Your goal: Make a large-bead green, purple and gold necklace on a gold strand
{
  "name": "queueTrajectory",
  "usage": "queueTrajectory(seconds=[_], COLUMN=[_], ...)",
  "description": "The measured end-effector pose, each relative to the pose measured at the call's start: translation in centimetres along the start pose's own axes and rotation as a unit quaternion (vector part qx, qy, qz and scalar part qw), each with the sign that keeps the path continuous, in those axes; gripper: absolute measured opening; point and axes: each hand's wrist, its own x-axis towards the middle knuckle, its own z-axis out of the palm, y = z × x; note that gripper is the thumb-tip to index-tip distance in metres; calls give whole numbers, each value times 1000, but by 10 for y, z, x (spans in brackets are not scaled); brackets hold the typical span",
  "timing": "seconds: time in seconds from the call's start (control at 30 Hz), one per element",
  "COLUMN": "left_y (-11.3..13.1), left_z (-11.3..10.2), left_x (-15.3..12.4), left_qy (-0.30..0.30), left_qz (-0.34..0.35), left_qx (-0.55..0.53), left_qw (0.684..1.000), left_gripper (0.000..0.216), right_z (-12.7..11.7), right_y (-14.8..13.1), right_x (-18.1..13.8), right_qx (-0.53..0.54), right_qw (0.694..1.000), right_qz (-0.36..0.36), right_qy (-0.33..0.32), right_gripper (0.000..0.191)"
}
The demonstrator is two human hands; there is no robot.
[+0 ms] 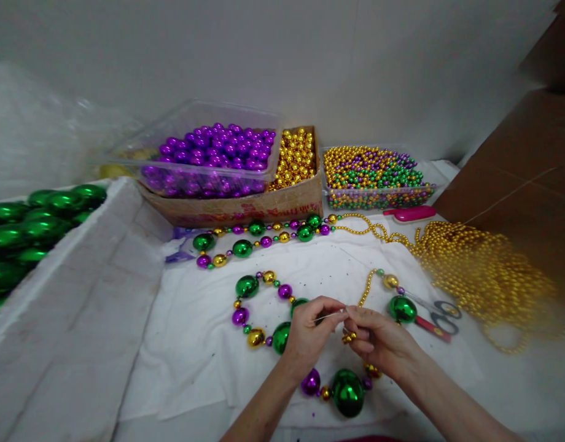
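My left hand (307,334) is closed in a pinch on a thin pale thread (327,317). Its fingertips meet those of my right hand (384,341), which is also closed, with a gold bead strand (368,287) running up from its fingers. A few gold beads (349,337) show beneath the right fingers. Around both hands lies a necklace of large green (348,393), purple (311,382) and gold balls on the white cloth (181,344). Part of the necklace is hidden behind the hands. Just what the fingertips pinch is too small to make out.
Scissors (441,316) and a red-handled tool (432,329) lie right. Behind are a second necklace (242,248), a purple-bead tub (194,175) on a cardboard box (236,209), and a mixed-bead tub (379,199). Gold strands (485,270) are heaped right; a foam box (80,319) holds green balls.
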Motion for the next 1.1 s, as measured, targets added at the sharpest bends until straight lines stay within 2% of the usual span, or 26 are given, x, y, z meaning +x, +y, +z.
queueTrajectory(seconds=[0.13,0.23,0.4,0.53,0.73,0.83,0.97,1.1], left_y=[0,2,8,8,4,8,18,24], left_z=[3,2,-2,-2,3,2,-9,-18], left_x=[0,-2,-3,-2,-3,-3,1,7], left_qy=[37,50,29,6,43,41,-19,-101], left_qz=[67,85,54,41,17,2,-4,-64], left_qx=[37,78,108,95,87,97,154,125], left_qw=[996,992,992,995,995,994,988,985], left_gripper=[10,13,16,10,12,18,23,22], right_z=[1,4,9,8,8,9,5,-1], right_y=[4,7,9,8,9,11,6,-13], right_x=[2,4,3,3,2,2,3,0], right_qx=[-4,-18,-45,-57,-74,-115,-272,-467], right_qw=[1000,998,995,994,993,985,942,859], right_qz=[-25,-51,-87,-86,-90,-117,-184,-211], right_qy=[8,11,31,32,33,50,70,15], right_gripper=[30,29,26,27,29,30,29,11])
